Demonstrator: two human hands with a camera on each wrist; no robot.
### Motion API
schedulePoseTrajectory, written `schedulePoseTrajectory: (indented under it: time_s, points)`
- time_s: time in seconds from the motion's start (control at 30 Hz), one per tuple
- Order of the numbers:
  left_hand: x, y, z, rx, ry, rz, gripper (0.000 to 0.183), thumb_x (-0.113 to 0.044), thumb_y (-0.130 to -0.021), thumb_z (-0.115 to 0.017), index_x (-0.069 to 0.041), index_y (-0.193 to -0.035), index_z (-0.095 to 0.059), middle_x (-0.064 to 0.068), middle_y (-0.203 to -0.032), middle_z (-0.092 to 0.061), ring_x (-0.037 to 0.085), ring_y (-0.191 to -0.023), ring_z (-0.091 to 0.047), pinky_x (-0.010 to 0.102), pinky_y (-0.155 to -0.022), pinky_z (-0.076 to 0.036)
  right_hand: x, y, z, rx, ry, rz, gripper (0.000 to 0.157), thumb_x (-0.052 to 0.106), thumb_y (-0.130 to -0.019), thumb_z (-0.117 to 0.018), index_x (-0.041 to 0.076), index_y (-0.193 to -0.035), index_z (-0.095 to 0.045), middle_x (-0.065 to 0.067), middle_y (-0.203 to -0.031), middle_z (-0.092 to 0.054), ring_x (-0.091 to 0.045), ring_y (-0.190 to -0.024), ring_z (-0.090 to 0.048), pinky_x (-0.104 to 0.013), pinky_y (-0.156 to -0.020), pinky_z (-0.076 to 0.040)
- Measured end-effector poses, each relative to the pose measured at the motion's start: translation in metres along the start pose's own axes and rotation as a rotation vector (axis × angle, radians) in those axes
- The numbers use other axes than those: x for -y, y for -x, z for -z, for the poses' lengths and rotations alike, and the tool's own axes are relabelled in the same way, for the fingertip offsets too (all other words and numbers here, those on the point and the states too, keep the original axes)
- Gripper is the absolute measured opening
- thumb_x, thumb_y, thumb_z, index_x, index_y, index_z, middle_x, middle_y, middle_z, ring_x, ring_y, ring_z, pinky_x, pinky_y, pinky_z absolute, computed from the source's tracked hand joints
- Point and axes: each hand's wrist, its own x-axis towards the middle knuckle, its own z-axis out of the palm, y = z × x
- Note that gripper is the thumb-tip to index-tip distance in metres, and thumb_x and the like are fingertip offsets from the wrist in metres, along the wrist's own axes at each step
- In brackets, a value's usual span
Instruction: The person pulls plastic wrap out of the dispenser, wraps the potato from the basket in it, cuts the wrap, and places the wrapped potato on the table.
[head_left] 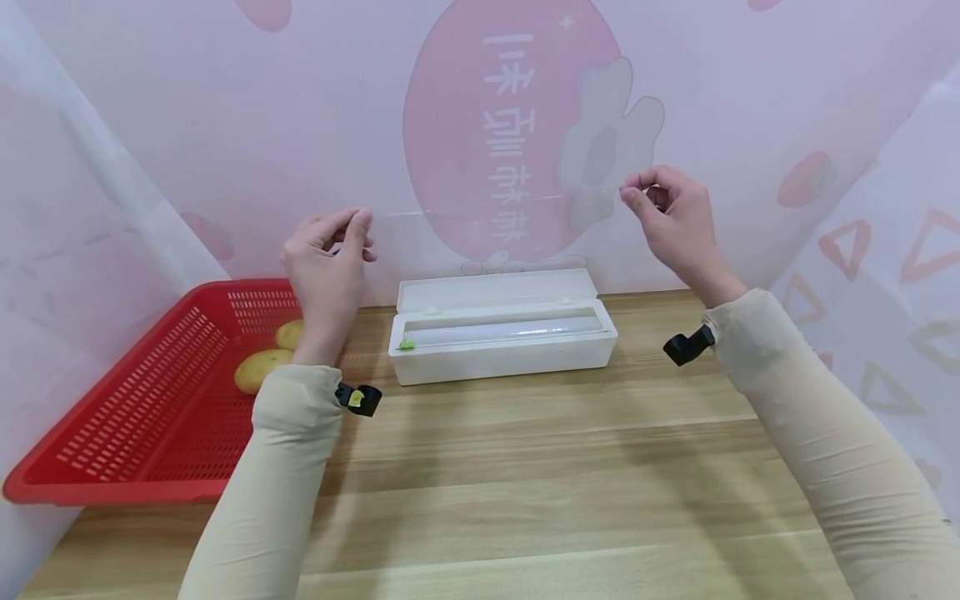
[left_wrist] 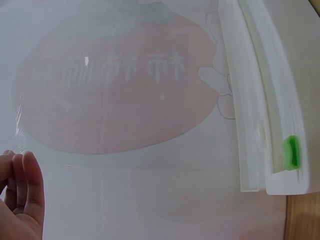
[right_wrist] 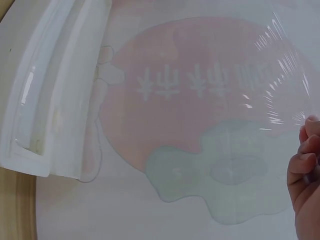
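A clear sheet of cling film (right_wrist: 280,70) is stretched between the two raised hands, its creases and glints fanning out from the fingertips in the right wrist view. The left hand (head_left: 330,262) pinches one side of it between thumb and fingers, above the basket's right side. Higher up on the right, the right hand (head_left: 675,221) pinches the other corner the same way. Below and between them stands a white cling film dispenser (head_left: 502,360), its lid (head_left: 498,292) tipped back. Inside lies a film roll (head_left: 510,330), with a green slide cutter (head_left: 406,344) at the left end.
To the left, a red perforated basket (head_left: 120,492) holds two yellow, potato-like ovals (head_left: 259,371). The wooden table (head_left: 525,483) meets a pale wall cover (head_left: 322,125) with a pink printed pattern behind the dispenser. Black wrist cameras (head_left: 688,345) sit on both cuffs.
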Motion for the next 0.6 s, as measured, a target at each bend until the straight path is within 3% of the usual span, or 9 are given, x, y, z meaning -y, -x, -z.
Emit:
schedulePoseTrajectory:
  time_s: [0.17, 0.4, 0.6]
  points:
    - [0.004, -0.008, 0.001, -0.009, 0.004, -0.032, 0.021, -0.011, -0.094, -0.067, 0.008, -0.104, -0.073, 0.012, -0.086, -0.059, 0.004, -0.062, -0.058, 0.016, -0.069, -0.052, 0.008, -0.008, 0.004, 0.012, 0.025, 0.057, 0.016, 0.009, -0.095, -0.066, -0.006, -0.101, -0.068, -0.006, -0.084, -0.06, -0.015, -0.06, -0.039, -0.024, -0.054, -0.03]
    - [0.028, -0.023, 0.001, -0.028, 0.036, -0.057, 0.023, -0.02, -0.092, -0.07, -0.001, -0.103, -0.076, 0.005, -0.086, -0.06, 0.012, -0.063, -0.061, 0.019, -0.066, -0.053, 0.017, -0.018, 0.007, 0.007, 0.04, 0.086, 0.012, 0.004, -0.095, -0.065, -0.007, -0.099, -0.067, -0.007, -0.083, -0.06, -0.014, -0.059, -0.038, -0.024, -0.054, -0.029]
    - [0.029, -0.031, 0.002, -0.042, 0.049, -0.06, 0.024, -0.026, -0.091, -0.071, -0.006, -0.104, -0.077, 0.003, -0.086, -0.059, 0.014, -0.065, -0.062, 0.02, -0.067, -0.053, 0.044, -0.019, 0.01, -0.013, 0.008, 0.097, 0.005, 0.0, -0.094, -0.064, -0.001, -0.092, -0.068, -0.006, -0.081, -0.059, -0.012, -0.059, -0.038, -0.023, -0.055, -0.03]
